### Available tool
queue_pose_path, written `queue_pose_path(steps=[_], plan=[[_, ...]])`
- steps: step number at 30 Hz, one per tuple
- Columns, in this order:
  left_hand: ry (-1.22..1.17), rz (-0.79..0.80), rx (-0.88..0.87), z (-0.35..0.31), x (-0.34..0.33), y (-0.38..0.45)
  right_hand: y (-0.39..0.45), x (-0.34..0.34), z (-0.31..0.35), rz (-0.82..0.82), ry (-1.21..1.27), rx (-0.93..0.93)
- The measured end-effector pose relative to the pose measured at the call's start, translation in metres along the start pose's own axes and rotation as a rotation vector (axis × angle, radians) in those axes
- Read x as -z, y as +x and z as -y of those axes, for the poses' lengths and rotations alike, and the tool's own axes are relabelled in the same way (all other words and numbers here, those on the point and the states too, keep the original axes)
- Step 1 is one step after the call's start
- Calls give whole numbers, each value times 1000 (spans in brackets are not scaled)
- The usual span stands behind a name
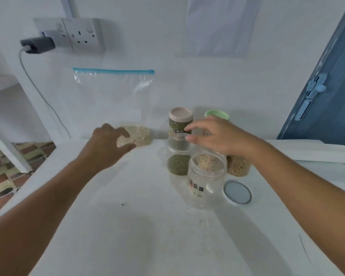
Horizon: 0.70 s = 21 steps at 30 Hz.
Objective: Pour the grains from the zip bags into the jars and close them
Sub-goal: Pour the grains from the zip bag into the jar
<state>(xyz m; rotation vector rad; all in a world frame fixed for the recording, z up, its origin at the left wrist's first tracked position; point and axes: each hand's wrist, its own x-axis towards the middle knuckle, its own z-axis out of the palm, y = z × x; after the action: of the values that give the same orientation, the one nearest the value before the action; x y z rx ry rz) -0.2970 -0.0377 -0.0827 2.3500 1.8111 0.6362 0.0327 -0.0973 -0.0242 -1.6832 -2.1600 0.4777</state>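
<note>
A clear zip bag (112,100) with a blue seal leans upright against the wall, pale grains pooled at its bottom. My left hand (108,142) reaches toward those grains with fingers spread, holding nothing. My right hand (217,138) hovers with fingers relaxed over the jars. An open clear jar (178,154) holds dark green grains. In front of it stands an open labelled jar (206,176) with a few pale grains. Its lid (237,192) lies flat on the table to the right. At the back stands a pink-lidded jar (180,120) of green grains.
A green-lidded jar (217,115) and a jar of tan grains (238,166) sit partly hidden behind my right hand. A wall socket with a charger (38,44) and cable is at upper left. The white table (127,226) ends at the left over a tiled floor.
</note>
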Motion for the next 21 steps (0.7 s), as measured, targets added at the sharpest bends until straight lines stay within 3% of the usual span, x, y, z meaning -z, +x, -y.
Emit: queue_pose_path(steps=[4,8,11,16,21], plan=[[113,48,80,42,17,42,70,-14,46,135,-206,5],[141,129,187,78,26,82,122,-39,75,168,-157,-73],[-42,89,211,95,31,101,143,-51,84,137,-47,-102],[-599,-24,64,124,39,127,178,-60,87,-134,218,-69],[-777,-126,146,135,46,152,205,-64,92,-244,475,-100]])
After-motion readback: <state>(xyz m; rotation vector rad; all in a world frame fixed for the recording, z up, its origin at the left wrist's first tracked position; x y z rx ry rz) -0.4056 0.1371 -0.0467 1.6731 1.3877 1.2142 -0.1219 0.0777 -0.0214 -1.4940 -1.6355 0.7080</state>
